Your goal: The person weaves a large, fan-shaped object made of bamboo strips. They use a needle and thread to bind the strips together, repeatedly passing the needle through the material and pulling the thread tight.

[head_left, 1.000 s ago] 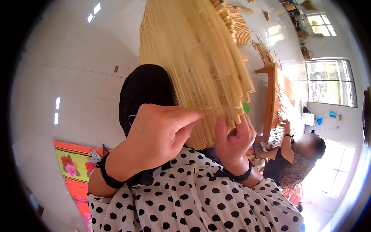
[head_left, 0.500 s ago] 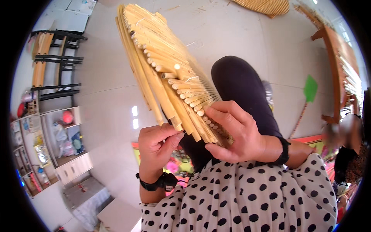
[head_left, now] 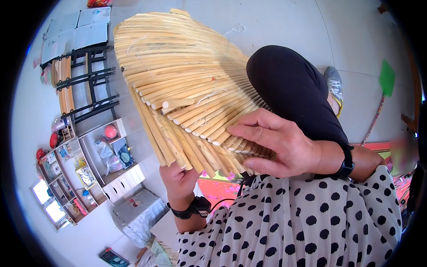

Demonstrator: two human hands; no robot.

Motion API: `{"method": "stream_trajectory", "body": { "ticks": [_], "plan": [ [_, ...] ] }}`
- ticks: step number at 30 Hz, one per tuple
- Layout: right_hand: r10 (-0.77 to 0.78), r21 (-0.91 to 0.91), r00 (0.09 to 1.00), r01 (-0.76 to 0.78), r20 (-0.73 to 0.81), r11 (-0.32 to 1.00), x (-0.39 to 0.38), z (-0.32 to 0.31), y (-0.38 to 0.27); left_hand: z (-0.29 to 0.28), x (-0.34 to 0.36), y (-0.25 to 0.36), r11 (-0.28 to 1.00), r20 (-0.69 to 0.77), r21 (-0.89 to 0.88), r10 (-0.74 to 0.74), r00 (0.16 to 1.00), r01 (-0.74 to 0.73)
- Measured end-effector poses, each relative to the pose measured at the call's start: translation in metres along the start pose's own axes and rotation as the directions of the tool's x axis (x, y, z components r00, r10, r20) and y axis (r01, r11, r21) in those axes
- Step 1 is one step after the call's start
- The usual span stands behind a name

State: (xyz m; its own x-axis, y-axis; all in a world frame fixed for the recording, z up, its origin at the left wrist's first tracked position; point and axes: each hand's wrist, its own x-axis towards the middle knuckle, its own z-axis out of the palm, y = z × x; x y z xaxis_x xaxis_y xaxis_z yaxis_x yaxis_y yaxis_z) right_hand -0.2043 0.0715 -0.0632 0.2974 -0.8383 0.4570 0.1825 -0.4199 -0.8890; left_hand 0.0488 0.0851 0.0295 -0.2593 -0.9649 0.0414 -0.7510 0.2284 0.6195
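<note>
Treat the stalk panel (head_left: 187, 62), slanting beside the raised knee (head_left: 284, 75), as probably light, stiff lengthwise, bendable crosswise and liable to split; grasp near the stalk ends (head_left: 216, 143). See right hand (head_left: 287, 147) with thumb and index spread across those ends, left hand (head_left: 179, 181) tucked behind others, cannot tell whether pinching. Compared with half a second ago, shows more broad face and hides the left fingertips.

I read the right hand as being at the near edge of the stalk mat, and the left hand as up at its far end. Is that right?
Not quite: the head view shows the left hand down at the near end of the stalk mat, by the tips of the projecting stalks. The right hand is at the near edge, as you say.
</note>
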Motion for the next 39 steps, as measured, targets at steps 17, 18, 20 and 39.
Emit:
{"method": "stream_trajectory", "body": {
  "ticks": [17,18,20,39],
  "plan": [
    [0.049,0.098,0.997,-0.055,0.061,0.994,0.002,-0.009,0.002,-0.005,-0.013,0.003,0.974,0.023,-0.143,-0.176,0.984,0.177],
    [0.047,0.088,0.997,-0.052,0.061,0.995,0.002,-0.009,0.002,-0.005,-0.014,0.005,0.970,0.027,-0.160,-0.182,0.983,0.184],
    [0.041,0.088,0.997,-0.046,0.060,0.995,0.003,-0.009,0.002,-0.004,-0.016,0.008,0.961,0.031,-0.194,-0.195,0.980,0.197],
    [0.083,0.205,0.996,-0.076,-0.027,0.976,0.002,-0.005,0.005,-0.001,-0.005,0.034,0.994,0.041,0.043,-0.101,0.994,0.099]
  ]
}}
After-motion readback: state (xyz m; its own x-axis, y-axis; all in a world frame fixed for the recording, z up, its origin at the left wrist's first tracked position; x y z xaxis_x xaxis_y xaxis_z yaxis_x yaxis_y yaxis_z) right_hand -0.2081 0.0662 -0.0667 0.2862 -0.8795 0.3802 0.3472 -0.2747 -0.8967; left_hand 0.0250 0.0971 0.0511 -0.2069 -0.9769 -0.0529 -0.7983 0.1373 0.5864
